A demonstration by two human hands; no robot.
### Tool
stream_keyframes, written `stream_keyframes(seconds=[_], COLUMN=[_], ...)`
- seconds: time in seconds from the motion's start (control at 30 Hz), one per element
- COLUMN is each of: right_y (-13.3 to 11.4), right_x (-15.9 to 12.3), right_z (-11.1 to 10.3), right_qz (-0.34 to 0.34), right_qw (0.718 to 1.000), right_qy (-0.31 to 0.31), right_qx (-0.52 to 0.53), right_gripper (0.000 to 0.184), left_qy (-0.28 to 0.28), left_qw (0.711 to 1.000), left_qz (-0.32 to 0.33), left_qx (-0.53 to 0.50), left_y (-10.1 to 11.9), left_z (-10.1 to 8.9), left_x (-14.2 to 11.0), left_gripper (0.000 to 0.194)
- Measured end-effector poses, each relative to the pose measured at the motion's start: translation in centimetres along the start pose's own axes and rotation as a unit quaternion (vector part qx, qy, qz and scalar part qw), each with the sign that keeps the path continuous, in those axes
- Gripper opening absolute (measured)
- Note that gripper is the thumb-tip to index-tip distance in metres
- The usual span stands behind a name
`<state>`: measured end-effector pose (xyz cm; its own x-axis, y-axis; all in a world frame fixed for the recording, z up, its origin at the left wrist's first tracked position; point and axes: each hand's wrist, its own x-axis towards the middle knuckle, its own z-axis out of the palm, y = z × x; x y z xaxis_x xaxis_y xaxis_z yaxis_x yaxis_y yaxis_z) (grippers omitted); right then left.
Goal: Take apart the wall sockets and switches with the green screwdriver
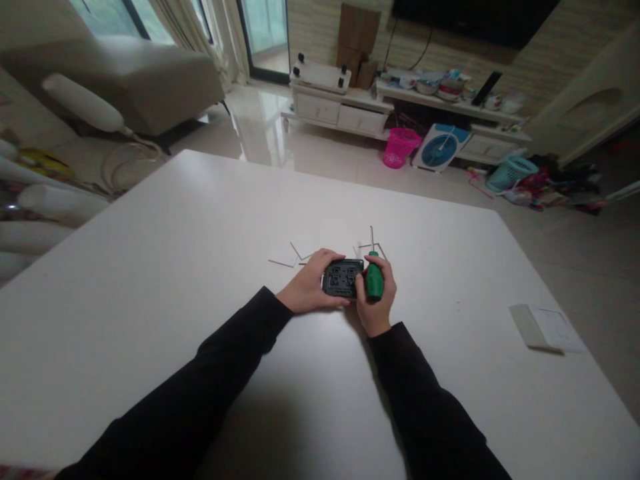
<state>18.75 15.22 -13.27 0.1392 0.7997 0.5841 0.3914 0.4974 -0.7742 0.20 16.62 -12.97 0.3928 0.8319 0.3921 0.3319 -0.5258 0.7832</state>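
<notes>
Over the middle of the white table [175, 220], my left hand [311, 283] grips the left end of a small black rectangular case [343, 278]. Molded recesses and raised ridges cover its upward face; its exact kind is unclear. My right hand [377, 310] is wrapped round a screwdriver with a green handle [374, 283], its thin shaft pointing away from me. The right thumb rests at the case's right edge. Just beyond my hands lie white pieces showing thin dark angled edges [283, 263], partly hidden and too faint to name.
Near the table's right edge lie a flat grey piece [533, 328] and a white frame-like plate [557, 328]. Across the floor stand a pink basket [400, 147], a blue-and-white box fan [443, 148] and a low white cabinet [317, 107]. White padded shapes [83, 103] are at left.
</notes>
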Motion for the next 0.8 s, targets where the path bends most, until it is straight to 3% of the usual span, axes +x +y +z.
stream_keyframes(seconds=[0.17, 0.5, 0.8], right_y=[-0.07, 0.39, -0.11], right_x=[-0.02, -0.11, 0.11], right_z=[-0.04, 0.20, 0.41], right_qz=[-0.049, 0.016, 0.060], right_qw=[0.998, 1.000, 0.994], right_qy=[-0.015, -0.015, 0.095], right_qx=[-0.025, -0.004, 0.014], right_gripper=[0.036, 0.037, 0.030], left_qy=[0.003, 0.000, -0.006], left_qw=[1.000, 1.000, 1.000], left_qz=[0.003, -0.010, 0.009], left_qx=[-0.010, -0.014, 0.013], left_y=[0.07, 0.50, 0.32], left_z=[-0.03, 0.00, -0.09], left_x=[0.06, -0.05, -0.21], left_gripper=[0.072, 0.071, 0.074])
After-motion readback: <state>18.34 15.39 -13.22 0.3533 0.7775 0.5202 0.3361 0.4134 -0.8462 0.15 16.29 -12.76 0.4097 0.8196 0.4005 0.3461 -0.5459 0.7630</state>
